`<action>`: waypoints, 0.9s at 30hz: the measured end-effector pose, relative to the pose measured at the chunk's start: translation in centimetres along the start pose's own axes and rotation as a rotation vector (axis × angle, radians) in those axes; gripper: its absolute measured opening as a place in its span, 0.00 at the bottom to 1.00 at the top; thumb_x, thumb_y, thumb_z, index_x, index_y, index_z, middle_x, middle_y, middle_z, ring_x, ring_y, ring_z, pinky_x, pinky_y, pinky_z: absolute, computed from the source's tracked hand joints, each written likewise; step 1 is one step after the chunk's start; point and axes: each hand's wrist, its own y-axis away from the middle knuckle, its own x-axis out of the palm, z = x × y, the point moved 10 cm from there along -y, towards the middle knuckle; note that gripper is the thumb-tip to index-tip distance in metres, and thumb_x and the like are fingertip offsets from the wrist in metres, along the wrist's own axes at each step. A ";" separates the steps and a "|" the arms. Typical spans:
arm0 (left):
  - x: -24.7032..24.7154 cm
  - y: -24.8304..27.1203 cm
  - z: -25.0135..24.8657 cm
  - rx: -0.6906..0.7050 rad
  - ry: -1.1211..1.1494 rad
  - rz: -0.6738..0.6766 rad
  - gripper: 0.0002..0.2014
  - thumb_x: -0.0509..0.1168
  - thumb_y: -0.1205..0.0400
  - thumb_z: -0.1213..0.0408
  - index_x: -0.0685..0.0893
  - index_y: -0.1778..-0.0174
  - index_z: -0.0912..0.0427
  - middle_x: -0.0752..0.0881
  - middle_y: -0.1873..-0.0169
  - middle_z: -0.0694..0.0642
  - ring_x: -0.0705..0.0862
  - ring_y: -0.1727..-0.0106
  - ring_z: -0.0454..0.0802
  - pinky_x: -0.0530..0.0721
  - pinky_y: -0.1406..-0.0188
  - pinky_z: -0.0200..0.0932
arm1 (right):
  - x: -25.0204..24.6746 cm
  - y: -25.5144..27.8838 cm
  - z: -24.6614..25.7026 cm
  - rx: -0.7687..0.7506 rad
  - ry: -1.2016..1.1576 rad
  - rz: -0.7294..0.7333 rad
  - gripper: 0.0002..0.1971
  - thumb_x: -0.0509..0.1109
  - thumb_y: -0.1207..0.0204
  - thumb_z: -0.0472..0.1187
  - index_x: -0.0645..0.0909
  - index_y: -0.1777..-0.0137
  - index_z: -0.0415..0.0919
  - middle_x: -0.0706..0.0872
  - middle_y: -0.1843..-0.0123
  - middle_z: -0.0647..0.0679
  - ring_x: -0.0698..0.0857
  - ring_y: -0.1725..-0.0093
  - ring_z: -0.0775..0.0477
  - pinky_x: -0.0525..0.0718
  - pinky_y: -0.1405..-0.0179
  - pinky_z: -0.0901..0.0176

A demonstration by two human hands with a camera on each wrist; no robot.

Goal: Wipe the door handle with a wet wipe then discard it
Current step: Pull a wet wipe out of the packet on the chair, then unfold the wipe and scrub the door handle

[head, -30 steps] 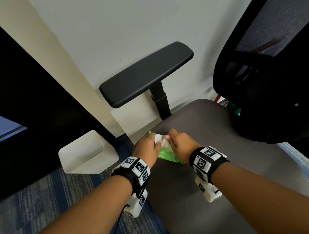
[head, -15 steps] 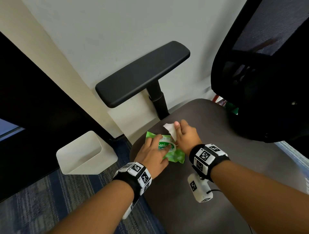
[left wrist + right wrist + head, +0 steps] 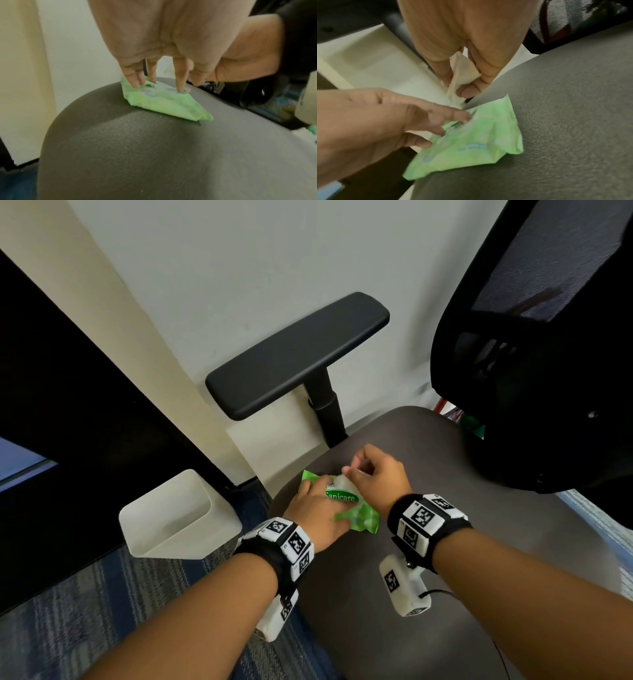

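Change since earlier: right hand [image 3: 378, 474] has gone from holding a white wipe corner clear above the pack to sitting low over the pack's far end; left hand [image 3: 317, 508] stays pressed on the pack.
Landmark: soft green plastic wet-wipe pack [image 3: 356, 513], lying near the front left edge of the dark grey padded chair seat [image 3: 428, 542].
Left hand: fingers straight and spread, fingertips [image 3: 135, 81] pressing the pack's top down against the seat; it holds nothing.
Right hand: thumb and fingers curled, pinching a white folded wet wipe [image 3: 464, 75] just beyond the pack's far end.
Wipe: its lower end reaches down toward the pack's opening; whether it is fully free of the pack I cannot tell.
Bin: white open plastic waste bin [image 3: 178, 515] stands on the blue striped carpet, left of the pack and below seat level, near the black door edge.
Other things: black chair armrest [image 3: 298, 354] beyond the pack; black mesh backrest [image 3: 534, 337] to the pack's right.
Door handle: not in view.
Done: pack opened, one wipe drawn at least mostly out.
Left, by my judgement: free the wipe, go to the handle, wipe it, drop the wipe in the bin. Early stage.
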 end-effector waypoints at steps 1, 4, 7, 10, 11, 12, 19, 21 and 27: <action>-0.8 0.0 0.5 -0.042 0.135 -0.052 0.18 0.62 0.21 0.53 0.80 0.34 0.45 0.71 0.27 0.54 0.67 0.28 0.59 0.69 0.27 0.51 | -0.1 0.0 0.0 0.011 -0.026 -0.015 0.08 0.75 0.29 0.36 0.80 0.66 0.44 0.82 0.69 0.51 0.80 0.67 0.53 0.82 0.64 0.60; -3.5 0.6 2.7 -0.215 0.546 -0.235 0.12 0.61 0.19 0.59 0.84 0.43 0.57 0.87 0.45 0.60 0.83 0.43 0.58 0.80 0.41 0.50 | 0.1 0.1 -0.3 0.095 -0.138 -0.024 0.15 0.74 0.33 0.29 0.83 0.74 0.48 0.84 0.71 0.52 0.82 0.68 0.53 0.85 0.60 0.56; -5.0 1.3 3.2 -0.250 0.764 -0.299 0.11 0.59 0.18 0.59 0.85 0.58 0.57 0.89 0.57 0.63 0.87 0.53 0.62 0.84 0.47 0.55 | 0.8 0.6 1.2 0.117 -0.268 0.016 0.17 0.77 0.35 0.24 0.83 0.74 0.48 0.84 0.71 0.49 0.81 0.69 0.52 0.84 0.60 0.56; -6.4 2.4 3.4 -0.244 0.797 -0.396 0.14 0.65 0.21 0.55 0.80 0.69 0.58 0.87 0.65 0.66 0.87 0.58 0.65 0.83 0.54 0.59 | 1.3 1.4 3.4 0.113 -0.387 0.049 0.15 0.76 0.33 0.24 0.84 0.71 0.44 0.85 0.69 0.46 0.82 0.68 0.50 0.84 0.59 0.55; -6.9 2.8 3.5 -0.248 0.792 -0.437 0.13 0.67 0.22 0.57 0.79 0.68 0.61 0.86 0.65 0.67 0.87 0.58 0.66 0.83 0.55 0.59 | 1.4 1.6 3.8 0.129 -0.440 0.049 0.14 0.74 0.31 0.24 0.84 0.71 0.44 0.85 0.69 0.45 0.82 0.67 0.48 0.84 0.58 0.53; -7.4 3.2 3.7 -0.250 0.796 -0.473 0.12 0.68 0.23 0.59 0.80 0.66 0.63 0.87 0.65 0.67 0.86 0.58 0.66 0.84 0.54 0.59 | 1.5 1.8 4.0 0.147 -0.489 0.048 0.15 0.71 0.29 0.25 0.85 0.71 0.44 0.85 0.68 0.43 0.82 0.66 0.45 0.83 0.57 0.50; -11.6 6.1 3.5 -0.151 0.784 -0.586 0.06 0.70 0.24 0.66 0.86 0.55 0.64 0.88 0.64 0.56 0.86 0.60 0.53 0.86 0.49 0.52 | 2.7 3.1 6.1 0.278 -0.655 0.107 0.09 0.67 0.24 0.27 0.84 0.50 0.39 0.84 0.56 0.37 0.83 0.59 0.41 0.83 0.48 0.45; -12.7 7.4 3.3 -0.124 0.752 -0.604 0.05 0.69 0.23 0.66 0.87 0.55 0.63 0.86 0.66 0.53 0.83 0.63 0.49 0.85 0.52 0.49 | 3.5 4.0 7.0 0.327 -0.727 0.171 0.11 0.66 0.24 0.30 0.84 0.43 0.30 0.84 0.51 0.33 0.84 0.54 0.38 0.84 0.48 0.45; -17.0 11.8 3.7 -0.095 0.667 -0.667 0.06 0.68 0.22 0.64 0.84 0.63 0.62 0.80 0.73 0.47 0.78 0.68 0.47 0.77 0.61 0.39 | 4.9 6.7 11.5 0.339 -0.730 0.312 0.12 0.68 0.26 0.34 0.83 0.46 0.28 0.84 0.51 0.33 0.85 0.51 0.36 0.84 0.45 0.40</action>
